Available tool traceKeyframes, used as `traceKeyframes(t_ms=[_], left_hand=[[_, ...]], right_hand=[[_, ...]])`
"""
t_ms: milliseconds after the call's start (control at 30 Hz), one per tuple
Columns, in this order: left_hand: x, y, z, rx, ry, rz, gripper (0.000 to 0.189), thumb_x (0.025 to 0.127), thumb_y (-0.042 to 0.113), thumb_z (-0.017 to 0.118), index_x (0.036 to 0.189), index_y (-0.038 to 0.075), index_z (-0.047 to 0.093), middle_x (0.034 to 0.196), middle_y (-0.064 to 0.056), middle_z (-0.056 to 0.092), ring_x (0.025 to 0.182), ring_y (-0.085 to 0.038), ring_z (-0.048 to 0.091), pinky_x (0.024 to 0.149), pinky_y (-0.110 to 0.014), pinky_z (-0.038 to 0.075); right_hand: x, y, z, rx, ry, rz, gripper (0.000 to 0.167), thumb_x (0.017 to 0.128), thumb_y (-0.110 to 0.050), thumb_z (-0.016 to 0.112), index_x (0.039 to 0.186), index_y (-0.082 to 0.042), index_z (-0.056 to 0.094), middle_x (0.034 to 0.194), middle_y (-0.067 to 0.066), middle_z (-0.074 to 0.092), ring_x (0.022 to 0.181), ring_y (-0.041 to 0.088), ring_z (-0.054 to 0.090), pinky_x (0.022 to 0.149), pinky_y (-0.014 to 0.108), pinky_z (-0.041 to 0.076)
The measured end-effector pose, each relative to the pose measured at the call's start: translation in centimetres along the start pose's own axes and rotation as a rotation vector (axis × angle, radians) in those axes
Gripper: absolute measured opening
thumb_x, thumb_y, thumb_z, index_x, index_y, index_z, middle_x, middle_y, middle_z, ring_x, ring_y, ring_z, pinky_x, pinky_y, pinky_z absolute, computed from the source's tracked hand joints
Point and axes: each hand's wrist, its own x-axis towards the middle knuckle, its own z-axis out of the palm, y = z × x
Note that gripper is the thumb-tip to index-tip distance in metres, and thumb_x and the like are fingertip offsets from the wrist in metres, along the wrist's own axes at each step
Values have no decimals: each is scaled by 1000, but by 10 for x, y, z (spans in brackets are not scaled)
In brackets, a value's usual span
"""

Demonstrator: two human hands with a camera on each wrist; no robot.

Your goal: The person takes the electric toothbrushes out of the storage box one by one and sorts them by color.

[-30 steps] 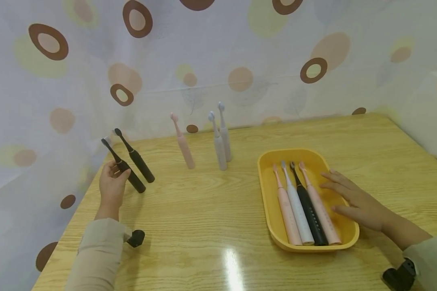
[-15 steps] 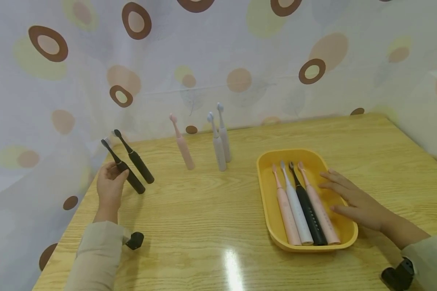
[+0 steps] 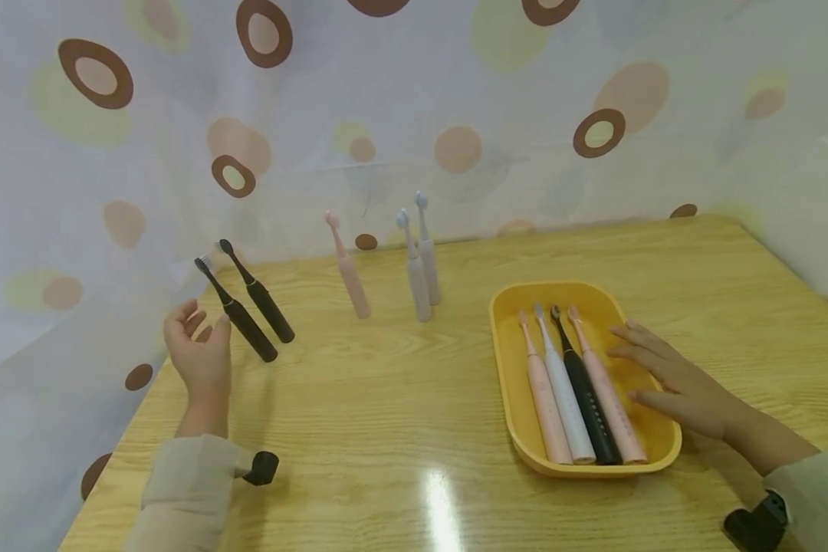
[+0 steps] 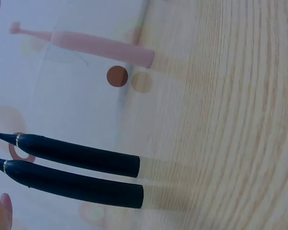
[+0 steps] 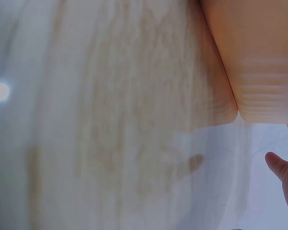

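Note:
My left hand [image 3: 202,356] is just left of a black electric toothbrush [image 3: 250,331], holding nothing, its fingers loosely bent and apart from the handle. That toothbrush stands upright on its base, and a second black toothbrush [image 3: 269,310] stands close behind it. The left wrist view shows both black handles, with some fingertips [image 4: 6,203] at the lower left edge. At the right, my right hand [image 3: 686,387] lies over the right rim of a yellow tray [image 3: 498,360] with its fingers spread. Side by side in the tray lie a white toothbrush [image 3: 567,395], a black one [image 3: 589,406] and two pink ones.
Toward the back of the wooden table [image 3: 366,429] stand a pink toothbrush [image 3: 354,287] and two white toothbrushes [image 3: 418,287], one partly behind the other. A patterned cloth [image 3: 303,100] hangs along the back and left sides of the table.
My left hand has let go of the front black toothbrush and drawn slightly left, its fingers parting. The toothbrush stays standing. My right hand has not moved on the tray.

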Motion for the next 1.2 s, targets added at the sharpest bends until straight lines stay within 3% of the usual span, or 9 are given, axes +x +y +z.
traceKeyframes(t_ms=[167, 433, 633, 833, 1067, 1200], left_hand=[[-11, 7, 7, -52, -42, 35, 40, 79, -1, 55, 115, 6, 40, 111, 0, 39, 103, -15, 38, 83, -26, 36], [-21, 2, 16, -10, -149, 101, 32, 80, -4, 52, 109, 5, 42, 107, -1, 42, 99, -15, 41, 80, -25, 37], [-29, 1, 25, 3, -255, 134, 33, 82, -4, 51, 112, 0, 40, 110, -6, 41, 102, -20, 40, 82, -27, 36], [-38, 4, 39, -18, -400, 140, 37, 82, -4, 49, 117, -3, 35, 113, -7, 39, 103, -20, 39, 85, -27, 35], [-49, 14, 53, -30, -541, 153, 39, 82, -3, 50, 118, 0, 36, 116, -10, 40, 105, -20, 40, 89, -32, 34], [-56, 19, 61, -55, -628, 133, 42, 82, -4, 50, 120, 0, 34, 118, -15, 38, 107, -23, 39, 90, -33, 34]], right_hand=[[-1, 1, 0, -12, 5, -6, 48, 75, -3, 60, 120, -1, 44, 139, 6, 22, 129, 21, 2, 100, 50, 4], [-1, 1, 1, -28, 10, -14, 47, 75, -2, 60, 119, 0, 44, 139, 6, 22, 129, 21, 3, 101, 33, 3], [-1, 1, 0, -22, 11, -7, 47, 75, -2, 59, 120, 0, 43, 139, 6, 22, 129, 21, 2, 102, 37, 2], [-1, 1, 0, -12, 4, 0, 48, 75, -2, 60, 120, -1, 43, 139, 6, 21, 129, 19, 2, 100, 49, 3], [-1, 1, 0, -24, 5, -5, 47, 75, -2, 60, 119, -1, 44, 139, 6, 21, 129, 21, 2, 101, 40, 3], [-1, 0, 0, -18, -1, -2, 48, 75, -3, 59, 120, -1, 43, 139, 7, 21, 129, 20, 2, 101, 45, 3]])
